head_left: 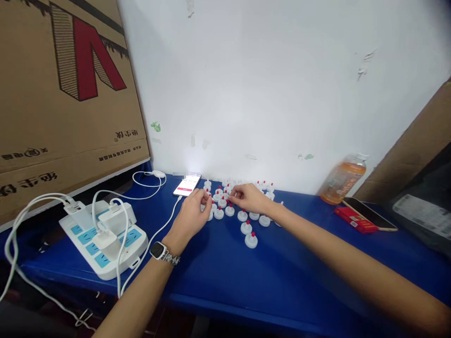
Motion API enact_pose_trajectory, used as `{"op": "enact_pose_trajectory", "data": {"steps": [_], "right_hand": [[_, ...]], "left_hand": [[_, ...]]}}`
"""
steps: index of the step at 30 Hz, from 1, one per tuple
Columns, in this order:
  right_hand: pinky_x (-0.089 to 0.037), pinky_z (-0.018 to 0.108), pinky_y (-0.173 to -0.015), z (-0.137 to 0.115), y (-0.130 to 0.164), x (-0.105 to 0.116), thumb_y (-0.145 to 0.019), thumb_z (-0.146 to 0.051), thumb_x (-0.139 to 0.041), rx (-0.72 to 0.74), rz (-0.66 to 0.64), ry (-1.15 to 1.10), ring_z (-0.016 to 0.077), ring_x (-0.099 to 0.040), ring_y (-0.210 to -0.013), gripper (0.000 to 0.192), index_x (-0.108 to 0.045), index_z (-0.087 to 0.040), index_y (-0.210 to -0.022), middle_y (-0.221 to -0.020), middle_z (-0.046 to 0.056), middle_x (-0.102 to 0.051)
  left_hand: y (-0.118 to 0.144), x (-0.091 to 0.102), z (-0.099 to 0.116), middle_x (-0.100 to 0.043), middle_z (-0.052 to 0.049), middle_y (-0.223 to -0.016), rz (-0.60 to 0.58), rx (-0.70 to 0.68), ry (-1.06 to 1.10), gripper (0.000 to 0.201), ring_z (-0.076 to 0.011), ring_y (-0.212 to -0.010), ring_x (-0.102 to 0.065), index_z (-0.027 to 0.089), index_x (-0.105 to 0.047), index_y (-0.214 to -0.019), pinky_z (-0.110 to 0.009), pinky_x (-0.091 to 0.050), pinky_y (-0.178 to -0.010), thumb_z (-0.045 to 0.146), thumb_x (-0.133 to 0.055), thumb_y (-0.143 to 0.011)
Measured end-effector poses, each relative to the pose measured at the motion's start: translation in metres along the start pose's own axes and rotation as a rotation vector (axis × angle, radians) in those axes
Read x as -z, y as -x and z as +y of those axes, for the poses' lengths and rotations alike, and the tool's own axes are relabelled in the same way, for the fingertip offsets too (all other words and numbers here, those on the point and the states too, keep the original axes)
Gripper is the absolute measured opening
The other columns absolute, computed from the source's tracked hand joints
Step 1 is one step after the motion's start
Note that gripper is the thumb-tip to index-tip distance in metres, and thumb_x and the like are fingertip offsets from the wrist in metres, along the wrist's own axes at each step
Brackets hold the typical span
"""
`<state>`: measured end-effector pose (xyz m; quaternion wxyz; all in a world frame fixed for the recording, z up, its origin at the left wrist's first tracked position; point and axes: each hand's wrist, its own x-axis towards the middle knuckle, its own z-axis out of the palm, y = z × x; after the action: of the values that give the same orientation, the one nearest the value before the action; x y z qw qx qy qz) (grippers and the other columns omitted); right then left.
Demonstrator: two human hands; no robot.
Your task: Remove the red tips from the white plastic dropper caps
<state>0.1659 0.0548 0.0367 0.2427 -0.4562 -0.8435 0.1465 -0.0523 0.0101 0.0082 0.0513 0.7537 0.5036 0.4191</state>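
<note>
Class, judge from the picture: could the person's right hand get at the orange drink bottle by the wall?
Probably yes: the right hand is among the caps, and bare blue table lies between it and the bottle.

You had roughly twenty small white caps with red tips (251, 240) clustered on the blue table (268, 277), too crowded to count exactly. There were two phones (187, 184), one orange bottle (342, 180), one red box (355, 220), one power strip (104, 238) and two cardboard cartons (66, 98).

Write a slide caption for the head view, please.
Both hands work among white caps on a blue table.
</note>
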Motion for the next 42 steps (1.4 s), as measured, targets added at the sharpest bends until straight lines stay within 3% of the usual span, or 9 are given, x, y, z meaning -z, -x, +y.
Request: {"op": "enact_pose_trajectory", "data": {"steps": [4, 9, 13, 17, 21, 26, 31, 36, 42], "right_hand": [[-0.043, 0.024, -0.058, -0.007, -0.002, -0.009, -0.077, -0.019, -0.062, 0.011, -0.134, -0.157, 0.0143, -0.063, -0.059, 0.008, -0.069, -0.017, -0.078, -0.065, 0.000, -0.070], [-0.042, 0.024, -0.059, -0.018, -0.011, -0.012, -0.079, -0.019, -0.059, -0.005, -0.052, -0.101, 0.0136, -0.061, -0.057, 0.012, -0.068, -0.017, -0.086, -0.062, 0.000, -0.069], [-0.041, 0.024, -0.059, -0.017, -0.055, -0.009, -0.083, -0.023, -0.059, 0.012, 0.058, 0.039, 0.0138, -0.061, -0.060, 0.013, -0.070, -0.017, -0.082, -0.065, 0.002, -0.069], [-0.044, 0.025, -0.068, -0.016, -0.110, -0.027, -0.080, -0.028, -0.067, -0.032, -0.025, 0.172, 0.0179, -0.065, -0.075, 0.019, -0.072, -0.016, -0.094, -0.085, 0.007, -0.073], [-0.045, 0.026, -0.066, -0.017, -0.133, -0.046, -0.075, -0.021, -0.070, -0.070, -0.062, 0.175, 0.0196, -0.065, -0.076, 0.009, -0.073, -0.015, -0.081, -0.085, 0.010, -0.074], [-0.046, 0.023, -0.066, -0.015, -0.103, -0.028, -0.083, -0.022, -0.061, -0.070, 0.049, 0.103, 0.0154, -0.065, -0.074, 0.013, -0.072, -0.014, -0.086, -0.084, 0.007, -0.074], [-0.047, 0.025, -0.063, -0.022, -0.027, 0.005, -0.083, -0.034, -0.064, -0.003, 0.147, -0.332, 0.0141, -0.063, -0.066, 0.021, -0.071, -0.015, -0.079, -0.073, 0.004, -0.072], [-0.049, 0.028, -0.066, -0.019, 0.027, 0.013, -0.082, -0.048, -0.065, -0.040, 0.055, -0.665, 0.0162, -0.065, -0.070, 0.035, -0.071, -0.014, -0.083, -0.077, 0.006, -0.074], [-0.045, 0.030, -0.072, 0.016, 0.015, 0.019, -0.084, -0.031, -0.062, -0.034, 0.077, -0.118, 0.0178, -0.063, -0.075, 0.017, -0.073, -0.018, -0.085, -0.079, 0.004, -0.073]], "left_hand": [[0.000, 0.001, -0.003, -0.060, -0.002, -0.081, -0.006, 0.018, -0.008, 0.016, -0.0183, -0.078, -0.058, 0.020, -0.055, -0.081, -0.031, -0.044, -0.069, 0.028, -0.047, -0.093], [0.000, 0.000, -0.007, -0.061, -0.003, -0.081, -0.022, 0.008, -0.033, 0.018, -0.0181, -0.075, -0.058, 0.020, -0.055, -0.080, -0.031, -0.044, -0.067, 0.029, -0.046, -0.093], [0.000, 0.001, -0.008, -0.061, -0.003, -0.081, -0.031, 0.019, -0.043, 0.017, -0.0183, -0.075, -0.059, 0.020, -0.055, -0.080, -0.031, -0.044, -0.067, 0.028, -0.046, -0.093], [-0.001, 0.001, -0.010, -0.060, -0.003, -0.081, -0.036, 0.023, -0.053, 0.016, -0.0186, -0.076, -0.059, 0.020, -0.054, -0.079, -0.032, -0.045, -0.069, 0.028, -0.047, -0.092], [0.000, 0.001, -0.011, -0.060, -0.003, -0.081, -0.049, 0.013, -0.060, 0.017, -0.0189, -0.076, -0.059, 0.020, -0.054, -0.079, -0.032, -0.045, -0.069, 0.028, -0.047, -0.092], [0.003, 0.001, -0.005, -0.058, -0.005, -0.090, -0.040, 0.013, -0.022, 0.012, -0.0206, -0.085, -0.060, 0.020, -0.054, -0.088, -0.036, -0.049, -0.078, 0.029, -0.047, -0.094], [0.008, -0.005, 0.018, -0.052, -0.012, -0.120, 0.083, -0.077, -0.011, 0.032, -0.0277, -0.115, -0.051, 0.019, -0.048, -0.120, -0.044, -0.045, -0.098, 0.036, -0.052, -0.094], [0.015, -0.014, 0.039, -0.060, -0.009, -0.109, -0.107, -0.172, 0.008, 0.031, -0.0263, -0.103, -0.056, 0.021, -0.051, -0.120, -0.042, -0.048, -0.089, 0.042, -0.042, -0.099], [0.023, -0.022, 0.040, -0.062, -0.005, -0.093, -0.276, -0.076, 0.077, 0.031, -0.0204, -0.080, -0.060, 0.021, -0.054, -0.110, -0.034, -0.048, -0.072, 0.046, -0.040, -0.099]]}}
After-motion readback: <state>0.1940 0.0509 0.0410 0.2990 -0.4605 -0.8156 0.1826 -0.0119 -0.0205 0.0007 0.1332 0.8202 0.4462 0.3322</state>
